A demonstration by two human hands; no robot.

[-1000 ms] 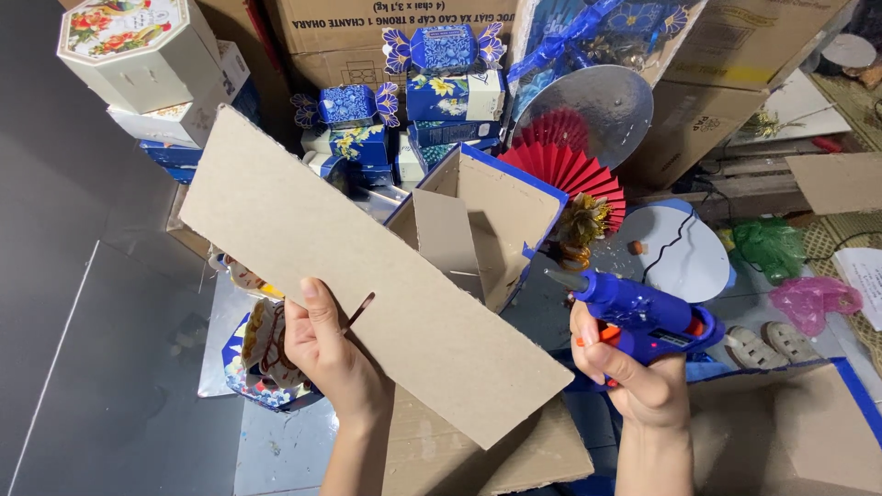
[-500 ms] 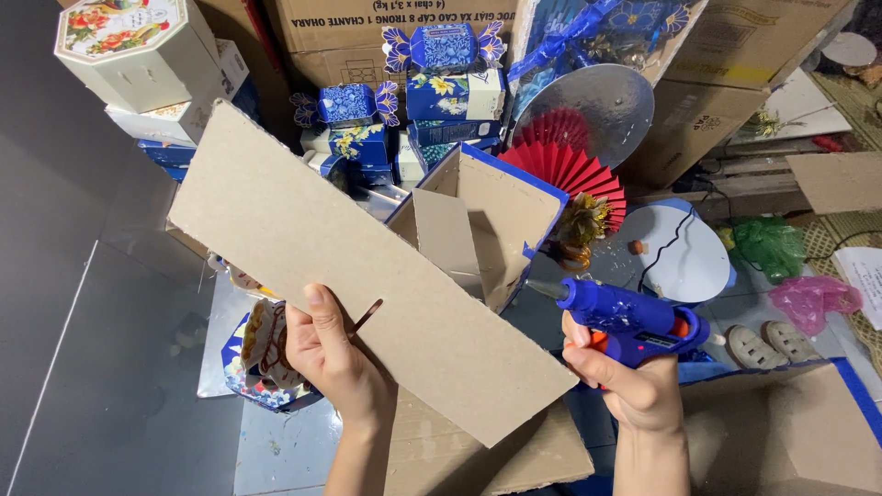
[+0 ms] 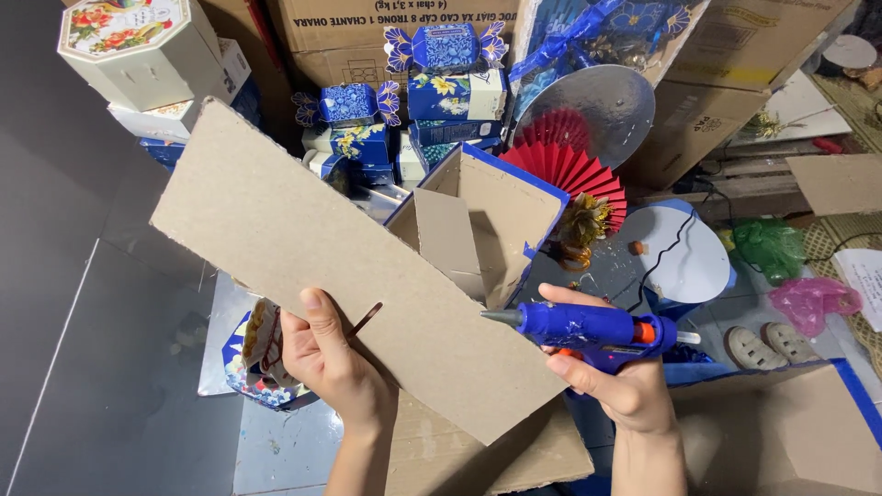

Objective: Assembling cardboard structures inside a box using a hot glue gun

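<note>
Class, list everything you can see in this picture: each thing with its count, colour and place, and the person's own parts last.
Cardboard panel: one, grey-brown, centre, held tilted.
Glue gun: one, blue with orange trigger, right of centre.
Open box: one, cardboard with blue outside, behind the panel.
Paper fan: one, red, upper centre.
Silver disc: one, behind the fan.
Candy-shaped boxes: several, blue, top centre.
Octagonal box: one, cream with flowers, top left.
Sandals: a pair, pale, right.
Left hand: grip on the panel's lower edge.
Right hand: grip on the glue gun.
</note>
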